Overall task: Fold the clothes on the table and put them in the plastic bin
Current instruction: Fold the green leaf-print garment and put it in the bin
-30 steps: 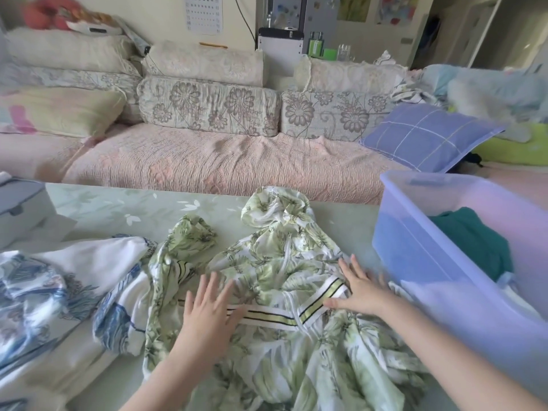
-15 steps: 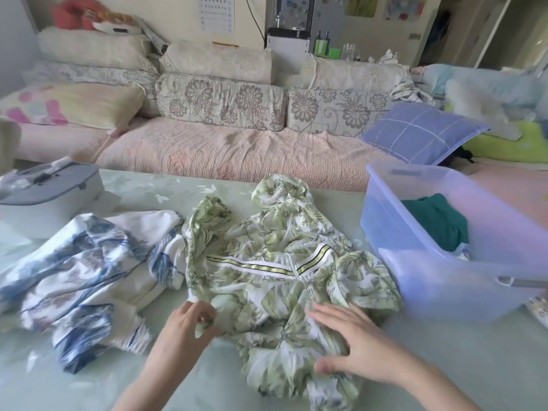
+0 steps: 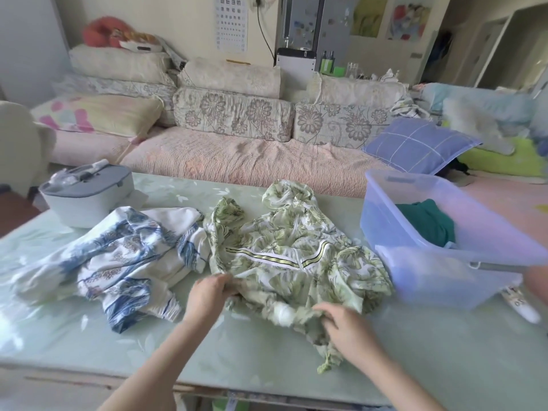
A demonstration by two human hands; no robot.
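A green leaf-print garment (image 3: pixel 292 256) with a striped band lies crumpled in the middle of the pale green table (image 3: pixel 267 360). My left hand (image 3: pixel 207 295) pinches its near left edge. My right hand (image 3: pixel 345 326) grips the bunched near edge lower right. To the left, a blue and white print garment (image 3: pixel 124 256) lies in a loose heap. On the right stands the translucent blue plastic bin (image 3: pixel 439 262), holding a dark green folded cloth (image 3: pixel 427 221).
A grey lidded case (image 3: pixel 86 194) sits at the table's far left. A white tube (image 3: pixel 522 304) lies by the bin's near corner. Behind the table runs a sofa with cushions (image 3: pixel 231 114) and a blue checked pillow (image 3: pixel 418 143).
Both hands have slid from the striped band to the garment's near edge and taken hold of it. The view has pulled back, showing more of the table.
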